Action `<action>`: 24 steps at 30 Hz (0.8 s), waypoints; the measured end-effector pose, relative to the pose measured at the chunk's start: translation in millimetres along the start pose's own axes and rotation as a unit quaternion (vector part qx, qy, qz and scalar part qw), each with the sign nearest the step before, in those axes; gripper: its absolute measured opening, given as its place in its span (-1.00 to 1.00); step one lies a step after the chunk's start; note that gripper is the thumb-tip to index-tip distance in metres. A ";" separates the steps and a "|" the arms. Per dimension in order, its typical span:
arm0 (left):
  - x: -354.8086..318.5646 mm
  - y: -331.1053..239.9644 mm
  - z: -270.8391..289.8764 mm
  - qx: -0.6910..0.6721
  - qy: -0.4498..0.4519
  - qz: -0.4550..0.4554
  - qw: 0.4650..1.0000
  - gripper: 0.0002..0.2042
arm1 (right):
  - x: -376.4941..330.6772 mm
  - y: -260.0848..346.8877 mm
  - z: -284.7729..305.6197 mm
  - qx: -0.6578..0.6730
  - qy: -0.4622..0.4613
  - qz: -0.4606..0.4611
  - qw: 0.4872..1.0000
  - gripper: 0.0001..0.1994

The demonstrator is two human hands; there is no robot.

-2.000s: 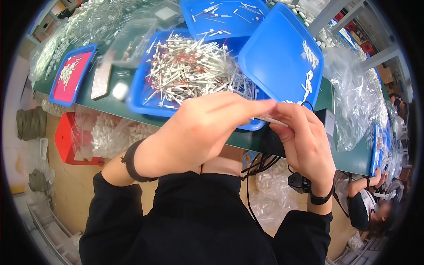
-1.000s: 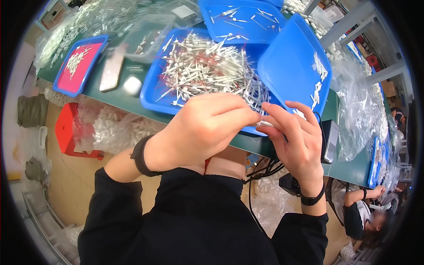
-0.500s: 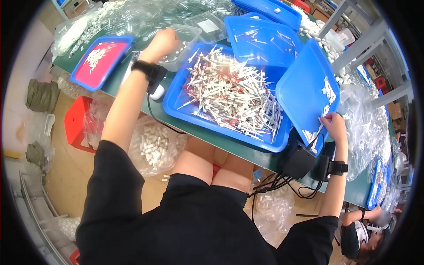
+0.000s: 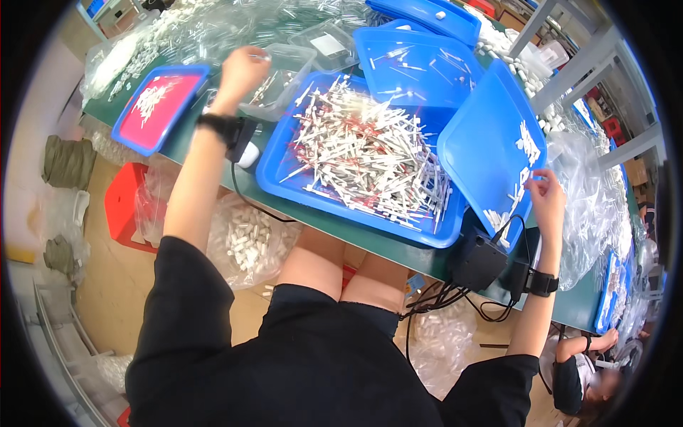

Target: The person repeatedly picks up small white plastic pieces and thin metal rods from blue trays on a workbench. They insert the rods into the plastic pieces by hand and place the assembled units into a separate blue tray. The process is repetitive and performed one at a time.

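My left hand [image 4: 243,73] is closed at the left edge of a clear plastic box [image 4: 290,82] that has a few small white pieces in it. Something pale and thin shows at its fingertips, too small to name. My right hand [image 4: 546,203] has thumb and finger pinched over the right edge of a tilted blue tray [image 4: 480,146], close to some small white pieces [image 4: 526,146] lying there. Whatever that pinch holds cannot be made out. Between my hands sits a large blue tray [image 4: 334,203] heaped with thin white stick-like parts [image 4: 370,146], some with red.
A small blue tray with a pink bottom [image 4: 174,103] lies left of my left hand. Another blue tray [image 4: 413,64] rests behind the heap. A black box with cables [image 4: 478,263] is at the table's front edge. Clear bags [image 4: 573,185] lie to the right. A co-worker [image 4: 587,370] sits lower right.
My left hand has moved left, off the clear box to its edge. My right hand has shifted slightly up and right from the white pieces on the tilted tray.
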State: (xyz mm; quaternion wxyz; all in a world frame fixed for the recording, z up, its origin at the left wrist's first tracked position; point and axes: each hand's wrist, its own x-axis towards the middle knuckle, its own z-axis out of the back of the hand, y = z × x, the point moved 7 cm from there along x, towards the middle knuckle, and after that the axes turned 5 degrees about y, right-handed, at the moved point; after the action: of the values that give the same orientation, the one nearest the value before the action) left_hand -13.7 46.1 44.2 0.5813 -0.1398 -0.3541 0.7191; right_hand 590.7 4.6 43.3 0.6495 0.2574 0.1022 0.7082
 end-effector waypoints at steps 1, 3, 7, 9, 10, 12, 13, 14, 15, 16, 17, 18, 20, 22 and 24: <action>-8.7 -11.4 11.8 -0.080 -0.015 0.003 0.997 -0.67 | -4.2 6.4 9.1 0.025 0.004 0.002 1.000 -0.77; -36.9 -48.9 20.7 -0.336 0.026 -0.058 0.940 -0.69 | -14.9 30.0 28.9 0.075 0.016 0.005 0.997 -0.77; -109.3 -123.6 11.9 -0.497 0.136 -0.153 0.843 -0.83 | -47.0 99.2 54.3 0.217 0.022 0.049 0.975 -0.83; -150.9 -162.2 -5.6 -0.541 0.189 -0.179 0.800 -0.88 | -68.7 152.8 50.4 0.248 0.049 0.093 0.963 -0.85; -166.9 -177.3 -18.7 -0.582 0.220 -0.168 0.764 -0.89 | -79.6 176.6 46.7 0.256 0.061 0.108 0.959 -0.86; -192.4 -198.0 -40.1 -0.640 0.248 -0.157 0.710 -0.90 | -93.1 211.7 31.1 0.276 0.094 0.183 0.939 -0.84; -199.7 -203.8 -49.6 -0.659 0.248 -0.158 0.693 -0.90 | -97.4 218.1 23.6 0.319 0.105 0.170 0.927 -0.84; -204.2 -208.4 -55.4 -0.671 0.251 -0.158 0.680 -0.90 | -100.6 219.7 18.9 0.337 0.110 0.161 0.921 -0.84; -208.3 -210.8 -59.0 -0.654 0.247 -0.154 0.698 -0.89 | -103.3 218.5 14.7 0.356 0.117 0.153 0.914 -0.83; -211.9 -212.5 -61.5 -0.637 0.242 -0.150 0.717 -0.88 | -105.6 214.9 12.7 0.368 0.116 0.149 0.911 -0.83; -214.0 -213.4 -63.9 -0.619 0.236 -0.145 0.735 -0.86 | -107.9 211.5 10.5 0.379 0.115 0.145 0.906 -0.84; -215.6 -213.6 -65.6 -0.616 0.234 -0.148 0.737 -0.88 | -109.8 209.8 9.4 0.393 0.115 0.142 0.901 -0.84; -215.3 -211.0 -69.9 -0.629 0.238 -0.149 0.725 -0.89 | -110.9 207.7 7.9 0.406 0.119 0.129 0.897 -0.84; -215.3 -210.2 -71.8 -0.633 0.238 -0.153 0.721 -0.89 | -111.5 205.1 7.4 0.414 0.120 0.121 0.894 -0.84; -215.9 -209.1 -71.5 -0.626 0.233 -0.157 0.728 -0.89 | -112.9 202.0 6.8 0.418 0.117 0.116 0.893 -0.84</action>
State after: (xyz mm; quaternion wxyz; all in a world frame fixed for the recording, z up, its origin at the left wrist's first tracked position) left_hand 245.8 -115.6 88.4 0.5309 -0.5775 -0.5940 0.1782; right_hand 421.6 -133.9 119.7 0.3785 0.4303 0.4338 0.6953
